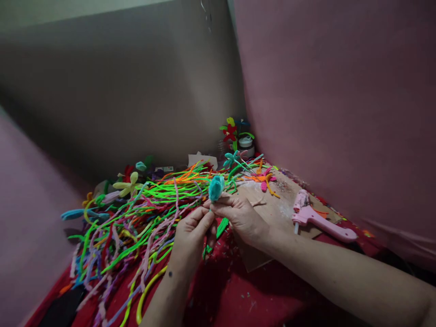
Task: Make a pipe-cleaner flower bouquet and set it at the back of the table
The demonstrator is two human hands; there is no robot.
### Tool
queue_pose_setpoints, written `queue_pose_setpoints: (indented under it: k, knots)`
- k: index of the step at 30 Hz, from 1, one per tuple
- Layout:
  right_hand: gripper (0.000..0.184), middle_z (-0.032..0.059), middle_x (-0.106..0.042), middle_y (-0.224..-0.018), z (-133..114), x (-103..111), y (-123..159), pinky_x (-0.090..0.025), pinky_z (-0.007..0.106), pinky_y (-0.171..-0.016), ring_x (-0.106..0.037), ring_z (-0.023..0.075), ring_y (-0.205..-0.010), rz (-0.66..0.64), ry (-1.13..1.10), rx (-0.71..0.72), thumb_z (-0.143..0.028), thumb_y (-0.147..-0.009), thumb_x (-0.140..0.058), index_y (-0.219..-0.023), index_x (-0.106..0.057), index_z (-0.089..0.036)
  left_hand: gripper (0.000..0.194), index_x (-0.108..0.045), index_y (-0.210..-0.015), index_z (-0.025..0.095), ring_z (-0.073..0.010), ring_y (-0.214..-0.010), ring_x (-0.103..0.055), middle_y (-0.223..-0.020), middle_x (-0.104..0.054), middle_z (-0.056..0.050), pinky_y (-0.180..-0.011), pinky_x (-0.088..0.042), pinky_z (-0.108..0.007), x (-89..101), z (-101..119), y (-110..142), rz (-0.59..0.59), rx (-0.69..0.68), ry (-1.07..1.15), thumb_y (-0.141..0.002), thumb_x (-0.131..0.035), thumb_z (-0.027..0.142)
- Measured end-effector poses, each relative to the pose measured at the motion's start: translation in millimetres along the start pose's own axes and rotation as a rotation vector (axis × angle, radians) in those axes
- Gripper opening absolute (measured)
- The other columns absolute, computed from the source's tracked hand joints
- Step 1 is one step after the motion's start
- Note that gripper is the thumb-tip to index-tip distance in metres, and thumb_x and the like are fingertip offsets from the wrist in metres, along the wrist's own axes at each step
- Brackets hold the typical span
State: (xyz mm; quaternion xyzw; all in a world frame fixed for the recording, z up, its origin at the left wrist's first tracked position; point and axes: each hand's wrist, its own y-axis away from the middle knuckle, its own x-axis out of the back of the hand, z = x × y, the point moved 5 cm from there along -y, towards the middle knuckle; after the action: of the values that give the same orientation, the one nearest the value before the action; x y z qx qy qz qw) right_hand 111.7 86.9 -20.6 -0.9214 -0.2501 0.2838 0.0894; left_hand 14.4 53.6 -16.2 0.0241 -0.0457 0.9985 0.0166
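Fingers [224,210] at base of turquoise flower [215,188]

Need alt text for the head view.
A person's left hand and right hand hold a fuzzy blue bud-shaped piece over a red cloth. Multicolored pipe cleaners spread at picture left; a pink glue gun sits at right.

Fuzzy stems [163,193] crowd the area left of and beyond the left grip [192,227], blocking low passage, while open air rises above the blue flower [215,188] held there. Right of the right grip [247,220], bare cardboard [269,211] leaves a lane, bounded by pink-and-orange flowers [265,177] beyond and a pink glue gun [323,222] farther right. Nearer than both grips, scrap-flecked red cloth [231,286] lies open between the forearms [327,268].
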Motion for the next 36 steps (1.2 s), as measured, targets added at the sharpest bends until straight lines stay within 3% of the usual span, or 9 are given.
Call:
queue_pose_setpoints:
  k: [4, 7, 12, 14, 18, 22, 30, 34, 36]
  knots:
    - [0.023, 0.0003, -0.064, -0.077, -6, -2, 2, -0.043, 0.031, -0.080, -0.056, 0.0138, -0.073, 0.003, 0.039, 0.094, -0.039, -0.073, -0.065, -0.086, -0.071, -0.021, 0.016, -0.061, -0.078, 0.016, -0.0117, -0.067, -0.058, -0.071, -0.062, 0.000, -0.063, -0.046, -0.020, 16.8, 16, 2, 0.167, -0.100, -0.196, -0.071, -0.068, 0.029]
    - [0.020, 0.0008, -0.065, -0.089, -13, -6, 5, -0.041, 0.033, -0.087, -0.056, 0.0154, -0.087, -0.049, 0.168, 0.203, -0.037, -0.078, -0.061, -0.091, -0.071, -0.025, 0.032, -0.059, -0.101, 0.024, -0.0136, -0.085, -0.059, -0.091, -0.061, 0.000, -0.075, -0.048, -0.023, 28.2, 28, 8, 0.266, -0.249, -0.128, -0.071, -0.069, 0.024]
    - [0.020, 0.0028, -0.063, -0.092, -23, -17, 16, -0.035, 0.036, -0.091, -0.050, 0.0168, -0.094, -0.143, 0.549, 0.361, -0.032, -0.085, -0.054, -0.087, -0.072, -0.026, 0.048, -0.060, -0.109, 0.029, -0.0199, -0.110, -0.049, -0.114, -0.052, -0.004, -0.090, -0.044, -0.030, 21.1, 58, 25, 0.108, -0.611, -0.159, -0.066, -0.071, 0.011]
    - [0.021, 0.0035, -0.062, -0.088, -25, -21, 19, -0.036, 0.035, -0.087, -0.049, 0.0167, -0.090, -0.172, 0.622, 0.400, -0.031, -0.086, -0.052, -0.087, -0.072, -0.024, 0.047, -0.064, -0.105, 0.028, -0.0231, -0.116, -0.044, -0.117, -0.051, -0.006, -0.094, -0.043, -0.033, 15.6, 69, 30, 0.038, -0.676, -0.235, -0.064, -0.072, 0.007]
    - [0.021, 0.0034, -0.061, -0.088, -26, -26, 23, -0.036, 0.034, -0.085, -0.049, 0.0158, -0.088, -0.232, 0.693, 0.471, -0.027, -0.088, -0.050, -0.091, -0.070, -0.024, 0.028, -0.069, -0.088, 0.025, -0.0237, -0.111, -0.048, -0.119, -0.051, -0.007, -0.089, -0.046, -0.033, 12.5, 77, 33, -0.049, -0.625, -0.301, -0.068, -0.069, 0.006]
    - [0.021, 0.0037, -0.060, -0.089, -25, -28, 25, -0.036, 0.034, -0.087, -0.049, 0.0158, -0.091, -0.269, 0.727, 0.481, -0.028, -0.088, -0.050, -0.096, -0.068, -0.023, 0.021, -0.068, -0.078, 0.022, -0.0233, -0.103, -0.053, -0.111, -0.057, -0.006, -0.084, -0.047, -0.033, 18.4, 71, 32, -0.057, -0.524, -0.151, -0.067, -0.068, 0.005]
    - [0.024, 0.0044, -0.058, -0.083, -22, -32, 27, -0.037, 0.033, -0.082, -0.048, 0.0157, -0.085, -0.320, 0.803, 0.516, -0.029, -0.089, -0.046, -0.084, -0.068, -0.019, 0.025, -0.067, -0.080, 0.023, -0.0189, -0.094, -0.055, -0.091, -0.062, -0.003, -0.081, -0.048, -0.029, 17.0, 66, 30, -0.061, -0.515, -0.057, -0.065, -0.069, 0.003]
    - [0.025, 0.0031, -0.057, -0.080, -23, -32, 27, -0.036, 0.034, -0.083, -0.047, 0.0157, -0.084, -0.338, 0.812, 0.513, -0.030, -0.089, -0.046, -0.080, -0.068, -0.020, 0.038, -0.066, -0.097, 0.028, -0.0188, -0.091, -0.057, -0.096, -0.062, -0.003, -0.081, -0.048, -0.029, 17.8, 66, 31, -0.023, -0.437, -0.105, -0.066, -0.070, 0.007]
    - [0.026, 0.0029, -0.058, -0.081, -23, -32, 27, -0.036, 0.033, -0.083, -0.047, 0.0155, -0.084, -0.333, 0.803, 0.525, -0.030, -0.089, -0.047, -0.076, -0.067, -0.020, 0.034, -0.067, -0.098, 0.026, -0.0203, -0.094, -0.056, -0.098, -0.062, -0.005, -0.082, -0.047, -0.029, 15.7, 69, 32, -0.039, -0.416, -0.200, -0.068, -0.069, 0.010]
